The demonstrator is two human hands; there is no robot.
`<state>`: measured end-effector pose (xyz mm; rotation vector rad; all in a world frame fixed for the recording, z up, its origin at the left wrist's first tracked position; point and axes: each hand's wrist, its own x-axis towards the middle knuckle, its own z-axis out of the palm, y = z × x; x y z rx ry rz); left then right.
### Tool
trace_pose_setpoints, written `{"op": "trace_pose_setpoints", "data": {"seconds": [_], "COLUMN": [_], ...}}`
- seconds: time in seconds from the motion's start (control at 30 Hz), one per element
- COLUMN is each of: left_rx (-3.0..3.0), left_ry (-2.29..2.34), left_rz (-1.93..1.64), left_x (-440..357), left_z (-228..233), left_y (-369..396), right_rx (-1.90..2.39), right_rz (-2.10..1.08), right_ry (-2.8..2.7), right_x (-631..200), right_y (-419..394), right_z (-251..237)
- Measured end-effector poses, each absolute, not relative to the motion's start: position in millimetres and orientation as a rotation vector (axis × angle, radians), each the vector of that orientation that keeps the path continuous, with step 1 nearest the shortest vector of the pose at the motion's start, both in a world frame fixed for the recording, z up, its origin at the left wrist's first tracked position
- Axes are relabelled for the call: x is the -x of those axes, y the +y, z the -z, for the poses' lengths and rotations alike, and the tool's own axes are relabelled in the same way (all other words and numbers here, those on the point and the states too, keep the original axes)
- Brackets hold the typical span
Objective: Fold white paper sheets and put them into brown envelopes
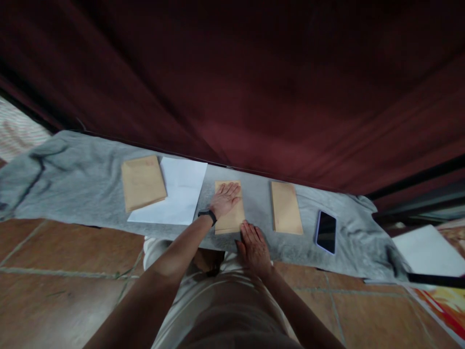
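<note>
My left hand, with a dark band at the wrist, lies flat on a narrow piece of brown kraft paper, its fingers stretched out toward the far edge. The paper looks folded or layered; I cannot tell if it is an envelope. My right hand rests open at the paper's near right corner, fingertips touching or just beside it. To the right lies a similar narrow stack of brown paper. On the left, a wider stack of brown paper partly covers a white sheet.
A grey cloth covers the long narrow bench. A phone with a dark screen lies at its right part. Behind the bench hangs a dark red curtain. Tiled floor shows in front, and a white board is at far right.
</note>
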<state>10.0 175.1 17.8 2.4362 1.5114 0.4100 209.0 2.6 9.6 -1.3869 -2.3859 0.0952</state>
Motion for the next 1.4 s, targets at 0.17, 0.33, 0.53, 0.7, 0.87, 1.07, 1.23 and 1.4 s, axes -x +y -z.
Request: {"op": "trace_pose_setpoints", "data": {"seconds": [0.17, 0.33, 0.53, 0.7, 0.87, 1.07, 1.23, 1.4], "left_rx": [-2.422, -2.436, -2.462, -2.349, -2.073, -1.899, -1.515, -1.022], "left_ry": [1.421, 1.281, 1.258, 1.605, 1.950, 1.945, 1.816, 1.501], "left_rz": [-0.469, -0.446, -0.451, -0.586, -0.774, -0.814, -1.115, -1.316], "left_x": [-17, -14, -4, -3, -11, -19, -15, -22], "left_z": [-13, -10, -18, -19, -13, -17, -13, -22], "left_y": [159, 115, 47, 22, 14, 12, 28, 38], "right_rx": [1.386, 1.416, 1.405, 1.426, 1.526, 1.630, 1.603, 1.600], "right_rz": [-0.096, -0.084, -0.079, -0.103, -0.152, -0.045, 0.001, 0.023], "right_ry": [-2.397, -2.389, -2.388, -2.365, -2.204, -2.077, -2.083, -2.134], "right_x": [-210, -210, -210, -210, -202, -185, -182, -180], "right_y": [3, 4, 2, 3, 8, 10, 10, 8], "right_z": [-6, -3, -2, -6, -3, 2, 4, -5]}}
